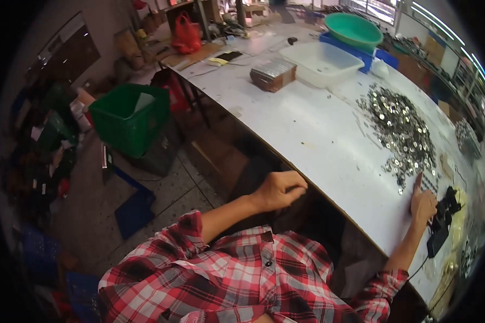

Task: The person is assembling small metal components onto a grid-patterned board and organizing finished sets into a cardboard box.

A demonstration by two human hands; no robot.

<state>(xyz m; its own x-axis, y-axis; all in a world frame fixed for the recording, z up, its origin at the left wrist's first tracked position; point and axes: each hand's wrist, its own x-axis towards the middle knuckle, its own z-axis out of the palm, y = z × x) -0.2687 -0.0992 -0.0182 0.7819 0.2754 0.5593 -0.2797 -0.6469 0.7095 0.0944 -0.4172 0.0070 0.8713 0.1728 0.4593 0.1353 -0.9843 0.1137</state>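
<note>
A spread-out heap of small shiny metal discs [399, 124] lies on the right part of the white table [328, 167]. At its near end my right hand [424, 204] rests with the index finger stretched toward the lowest discs and the other fingers curled. Beside that finger is a small flat piece with rows of dark spots [429, 184], partly covered by the hand. My left hand [280, 191] hovers at the table's front edge, thumb and fingers drawn together; whatever may be inside them is hidden.
A foil-topped brown block [273, 75], a translucent white tub [320, 64] and a green basin [354, 29] on a blue crate stand farther back. Black adapters with a cable [439, 237] lie right of my right hand. On the left, a green bin [129, 121] stands beside the table.
</note>
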